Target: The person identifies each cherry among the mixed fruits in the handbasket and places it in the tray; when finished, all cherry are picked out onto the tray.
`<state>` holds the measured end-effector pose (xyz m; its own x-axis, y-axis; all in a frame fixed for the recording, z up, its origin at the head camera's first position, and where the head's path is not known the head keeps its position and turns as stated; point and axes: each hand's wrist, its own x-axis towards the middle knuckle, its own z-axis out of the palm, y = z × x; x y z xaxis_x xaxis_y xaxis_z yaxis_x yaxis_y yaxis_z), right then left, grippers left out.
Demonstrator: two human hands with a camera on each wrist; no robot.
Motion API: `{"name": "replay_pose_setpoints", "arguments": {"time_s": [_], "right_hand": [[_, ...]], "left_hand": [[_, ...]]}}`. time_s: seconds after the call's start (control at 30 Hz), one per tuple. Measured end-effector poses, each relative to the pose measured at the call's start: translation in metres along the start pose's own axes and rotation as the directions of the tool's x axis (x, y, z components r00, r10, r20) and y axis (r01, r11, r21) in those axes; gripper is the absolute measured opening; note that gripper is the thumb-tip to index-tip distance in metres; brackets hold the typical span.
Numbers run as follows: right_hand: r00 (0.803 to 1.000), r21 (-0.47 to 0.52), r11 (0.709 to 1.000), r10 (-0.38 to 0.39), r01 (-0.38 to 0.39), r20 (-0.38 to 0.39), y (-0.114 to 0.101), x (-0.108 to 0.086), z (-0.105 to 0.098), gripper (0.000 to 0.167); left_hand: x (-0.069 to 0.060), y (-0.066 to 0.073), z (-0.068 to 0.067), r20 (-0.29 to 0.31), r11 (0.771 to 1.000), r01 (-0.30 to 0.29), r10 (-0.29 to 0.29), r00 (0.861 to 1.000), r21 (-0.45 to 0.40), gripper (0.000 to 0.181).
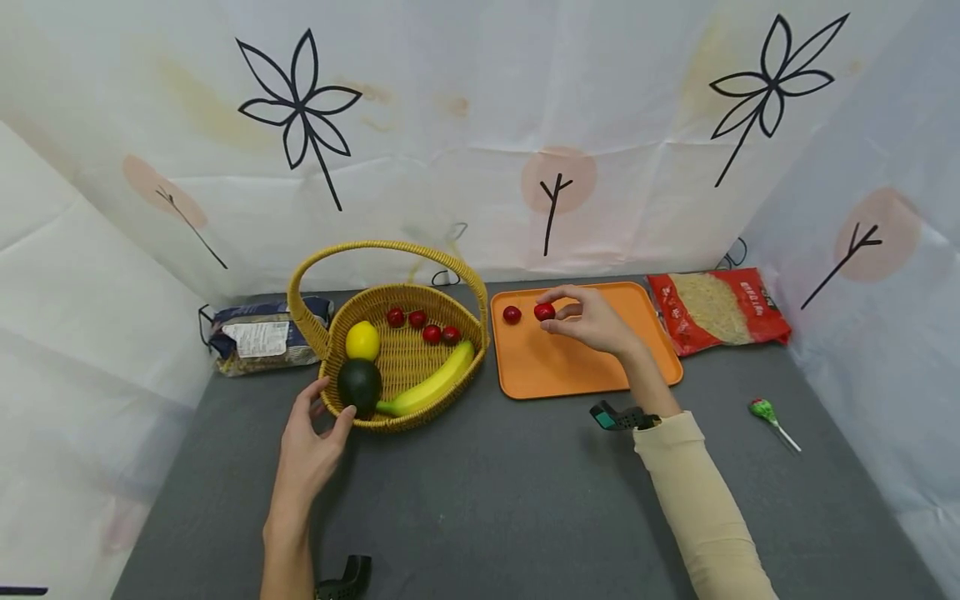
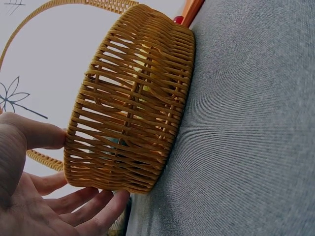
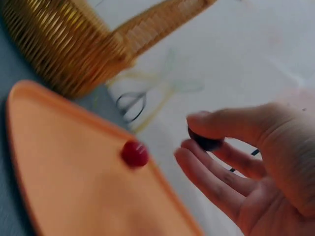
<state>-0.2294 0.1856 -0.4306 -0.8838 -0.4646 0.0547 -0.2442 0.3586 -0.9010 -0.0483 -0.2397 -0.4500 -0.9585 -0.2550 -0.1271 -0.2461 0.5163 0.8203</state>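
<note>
While the left hand (image 1: 311, 450) braces the wicker basket (image 1: 411, 358), thumb and fingers spread against its near left edge, the right hand (image 1: 588, 321) pinches a small red cherry (image 1: 544, 312) between thumb and fingertips, a narrow grip. The held fruit is over the orange tray (image 1: 570, 379), and the right wrist view shows it apart from the tray's surface, though that frame is blurred. One loose cherry (image 1: 512, 315) lies on the tray near its far left corner, close to the basket. Inside the basket, four cherries (image 1: 432, 334) sit along the far and right side, with a lemon (image 1: 363, 340) and a dark green avocado (image 1: 359, 385) at the left and a banana (image 1: 435, 385) along the near right. Judging by this layout, the handling of the cherries looks partway through: four are in the basket, one is on the tray, and one is between places. Which way they are being moved cannot be told from these views, so whether the tray's cherry counts as done or left is uncertain; the pinched one, at least, is not yet set down.
</note>
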Motion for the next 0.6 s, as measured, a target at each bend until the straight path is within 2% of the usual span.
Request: {"name": "replay_pose_setpoints", "arguments": {"time_s": [0.2, 0.37, 0.6], "right_hand": [[0.991, -0.213, 0.975, 0.040, -0.067, -0.127, 0.036, 0.020, 0.008, 0.037], [0.988, -0.266, 0.961, 0.035, -0.075, -0.154, 0.053, 0.033, 0.012, 0.037], [0.989, -0.299, 0.952, 0.021, -0.065, -0.146, 0.057, 0.037, 0.013, 0.040]], "left_hand": [[0.000, 0.000, 0.000, 0.000, 1.000, -0.001, 0.001, 1.000, -0.007, 0.075], [-0.001, 0.000, 0.000, -0.002, 1.000, 0.002, -0.002, 1.000, -0.003, 0.074], [0.000, 0.000, 0.000, -0.001, 1.000, 0.002, -0.002, 1.000, 0.000, 0.075]]}}
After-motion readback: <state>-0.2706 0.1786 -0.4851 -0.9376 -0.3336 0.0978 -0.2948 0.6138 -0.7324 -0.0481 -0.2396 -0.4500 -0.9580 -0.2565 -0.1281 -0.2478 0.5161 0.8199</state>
